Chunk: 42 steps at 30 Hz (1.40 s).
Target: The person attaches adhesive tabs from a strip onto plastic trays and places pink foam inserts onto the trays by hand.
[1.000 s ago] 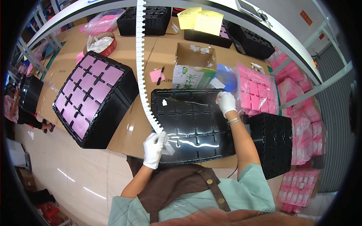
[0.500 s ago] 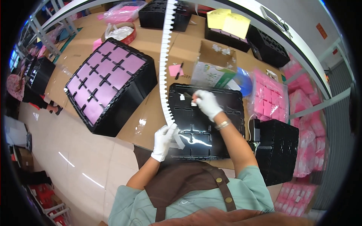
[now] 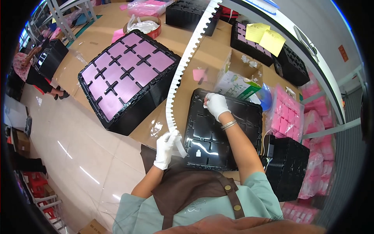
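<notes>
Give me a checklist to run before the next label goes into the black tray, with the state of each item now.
1. Left hand has a grip on the white strip: ok, its gloved fingers pinch the strip's lower end.
2. Right hand is at the black tray: ok, it rests at the tray's far left corner, a small white piece at its fingertips.
3. Tray lies flat on the table: ok.
4. Label already in the tray: ok, one small white label sits in a near cell.
5. Which cells are left to fill: cannot tell, glare and the forearm hide some.
6. Strip hangs free: ok, it runs up unsnagged past the pink-filled tray.
</notes>
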Available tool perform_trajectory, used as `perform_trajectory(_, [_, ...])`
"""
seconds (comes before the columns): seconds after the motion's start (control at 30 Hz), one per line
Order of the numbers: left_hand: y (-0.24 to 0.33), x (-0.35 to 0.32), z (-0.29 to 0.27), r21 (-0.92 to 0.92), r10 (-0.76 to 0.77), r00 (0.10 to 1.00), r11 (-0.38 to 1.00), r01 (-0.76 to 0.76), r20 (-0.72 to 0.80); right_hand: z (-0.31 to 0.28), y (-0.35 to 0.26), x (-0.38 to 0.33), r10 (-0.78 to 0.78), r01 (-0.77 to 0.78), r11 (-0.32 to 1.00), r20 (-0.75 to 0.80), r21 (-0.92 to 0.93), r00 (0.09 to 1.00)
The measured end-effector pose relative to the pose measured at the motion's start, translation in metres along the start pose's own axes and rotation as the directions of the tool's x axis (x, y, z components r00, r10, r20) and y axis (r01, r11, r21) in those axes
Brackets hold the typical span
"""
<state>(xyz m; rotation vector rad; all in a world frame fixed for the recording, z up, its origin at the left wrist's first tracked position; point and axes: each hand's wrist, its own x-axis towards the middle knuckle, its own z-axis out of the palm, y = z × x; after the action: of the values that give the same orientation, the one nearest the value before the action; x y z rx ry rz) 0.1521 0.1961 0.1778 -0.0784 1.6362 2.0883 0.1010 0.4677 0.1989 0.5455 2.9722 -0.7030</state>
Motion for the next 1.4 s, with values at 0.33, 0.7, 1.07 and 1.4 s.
perform_trajectory(0.33, [0.000, 0.001, 0.003, -0.001, -0.028, 0.999, 1.000, 0.028, 0.017, -0.001, 0.010, -0.022, -0.162, 0.173, 0.985, -0.304, 0.007, 0.939])
perform_trajectory(0.7, [0.007, 0.002, 0.008, -0.017, 0.003, 1.000, 1.000, -0.002, 0.016, 0.035, -0.022, -0.176, -0.430, 0.409, 0.891, -0.075, -0.199, 0.900])
perform_trajectory(1.07, [-0.010, -0.004, 0.002, 0.064, 0.043, 0.995, 0.997, -0.049, 0.091, 0.037, -0.034, -0.185, -0.305, 0.309, 0.917, 0.057, -0.253, 0.951])
perform_trajectory(1.4, [-0.007, -0.003, 0.015, 0.096, 0.003, 0.998, 0.995, -0.009, 0.059, 0.046, -0.035, -0.193, -0.282, 0.266, 0.931, -0.031, -0.251, 0.959])
